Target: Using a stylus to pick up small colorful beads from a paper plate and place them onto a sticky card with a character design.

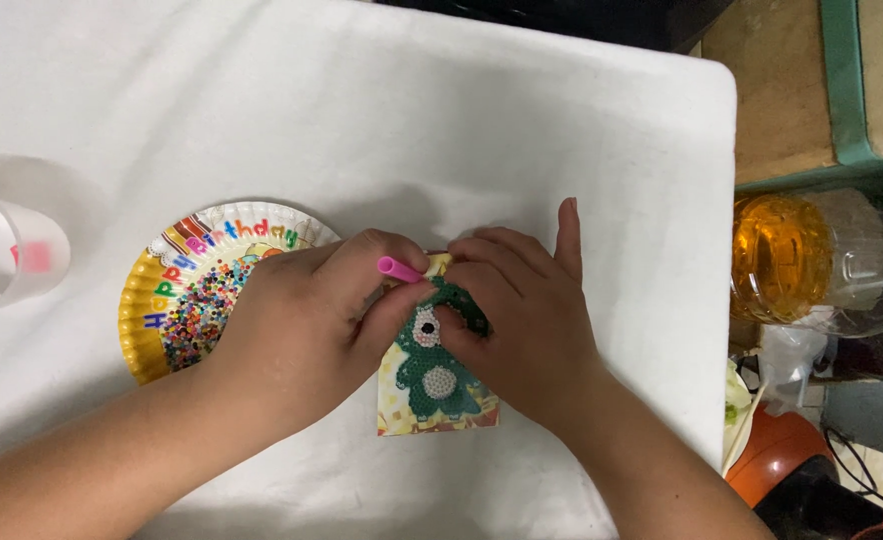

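Note:
A green bead picture of a creature with a white eye and belly (434,375) lies on a yellow patterned square card (394,410) near the table's front. My left hand (297,325) grips a pink pen-like tool (400,269) over the picture's top left. My right hand (522,315) presses its fingertips on the picture's upper right, fingers curled. Both hands hide the creature's head. A colourful paper plate (152,300) filled with several loose mixed-colour beads sits left of the card, partly under my left hand.
A clear plastic cup (7,255) with something pink inside stands at the far left. The white table (442,130) ends at the right, where an amber plastic bottle (787,260), an orange object (777,455) and clutter sit lower down.

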